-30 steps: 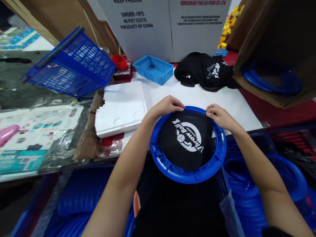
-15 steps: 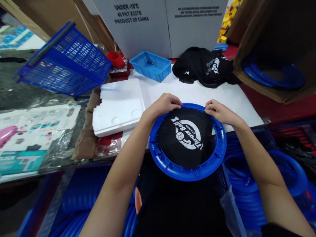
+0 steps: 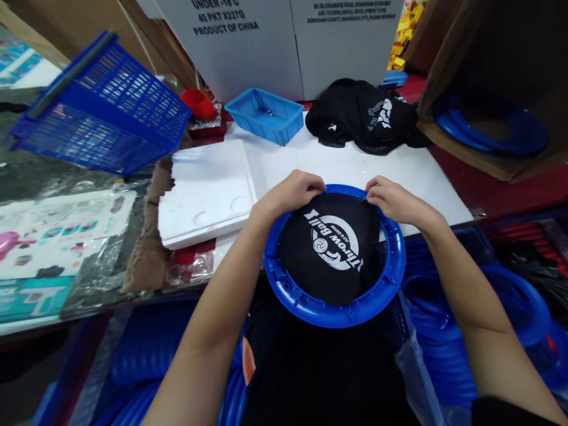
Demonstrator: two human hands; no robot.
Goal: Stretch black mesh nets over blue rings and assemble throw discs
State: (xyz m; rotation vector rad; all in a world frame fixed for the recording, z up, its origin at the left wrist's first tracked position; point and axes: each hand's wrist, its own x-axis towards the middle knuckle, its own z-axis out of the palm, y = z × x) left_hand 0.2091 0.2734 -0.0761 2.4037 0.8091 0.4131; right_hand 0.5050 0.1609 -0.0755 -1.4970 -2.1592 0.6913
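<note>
With the blue ring (image 3: 333, 313) held at the bench (image 3: 426, 177) edge, both hands' fingers, left hand (image 3: 290, 192) and right hand (image 3: 393, 201), pinch the black mesh (image 3: 331, 248) at the far rim; better to seat it evenly, peg by peg.

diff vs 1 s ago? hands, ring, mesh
Almost nothing. Left hand and right hand keep the same pinch on the black mesh at the far rim of the blue ring; nothing taken or let go. Everything, the blue basket included, slides slightly left and up in frame together, which suggests the camera moved. Ring and mesh unchanged.
</note>
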